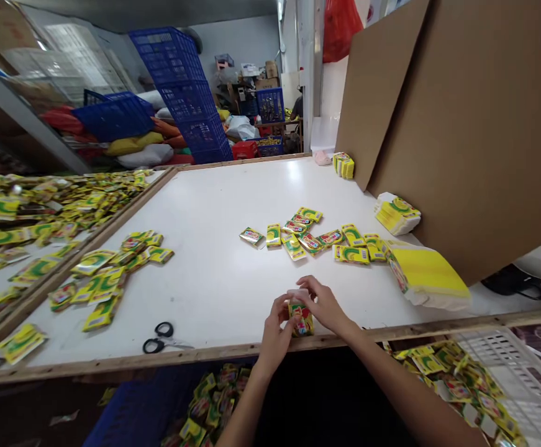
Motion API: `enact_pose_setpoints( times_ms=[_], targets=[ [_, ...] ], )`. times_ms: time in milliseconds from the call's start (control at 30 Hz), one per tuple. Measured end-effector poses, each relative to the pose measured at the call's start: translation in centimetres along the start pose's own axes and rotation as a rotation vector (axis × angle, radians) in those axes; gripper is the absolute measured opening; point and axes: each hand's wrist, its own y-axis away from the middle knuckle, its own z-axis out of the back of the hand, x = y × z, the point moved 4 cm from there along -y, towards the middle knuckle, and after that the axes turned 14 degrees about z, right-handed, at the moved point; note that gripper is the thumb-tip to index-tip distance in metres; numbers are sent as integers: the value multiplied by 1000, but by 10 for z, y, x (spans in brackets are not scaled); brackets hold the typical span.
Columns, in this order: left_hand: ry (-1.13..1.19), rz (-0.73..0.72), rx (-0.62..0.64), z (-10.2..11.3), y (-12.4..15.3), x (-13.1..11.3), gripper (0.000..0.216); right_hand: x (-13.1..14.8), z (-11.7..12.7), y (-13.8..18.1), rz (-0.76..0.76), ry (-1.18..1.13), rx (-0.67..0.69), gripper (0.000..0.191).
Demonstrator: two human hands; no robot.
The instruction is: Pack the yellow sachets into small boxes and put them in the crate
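Near the front edge of the white table, both hands are on one small yellow and green printed box [302,320], whose white top flap stands up. My left hand [277,329] grips the box's left side, its thumb across the front. The fingers of my right hand [321,304] are bent at the upper right of the box, by the white flap. Just beyond the hands lies a loose group of similar small boxes [293,246]. Black-handled scissors [163,338] rest to the left of my left hand.
More boxes lie at the table's left [107,282]. A wooden strip [79,242] divides off a heaped pile [65,205]. Stacked yellow cartons [431,273] stand at right before a cardboard sheet [475,136]. Below the edge, a white crate [512,366] and a blue crate [130,403] flank my lap.
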Motion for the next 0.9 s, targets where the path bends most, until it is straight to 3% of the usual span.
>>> enact_pose_setpoints(
  times_ms=[67, 167, 267, 467, 633, 900],
  targets=[
    [43, 39, 21, -2, -5, 2, 35, -7, 4, 18, -59, -60, -124, 22],
    [69, 64, 46, 2, -10, 1, 27, -13, 2, 30, -68, -91, -77, 19],
    [52, 18, 27, 4, -15, -4, 21, -13, -1, 28, -31, -14, -32, 15],
    [135, -70, -19, -2, -18, -9, 29, -13, 3, 22, -10, 1, -213, 19],
    [-34, -57, -51, -2, -14, -11, 20, -4, 2, 24, 64, 5, -121, 17],
    [69, 4, -182, -4, -15, -10, 20, -6, -1, 24, -7, 64, -187, 16]
  ],
)
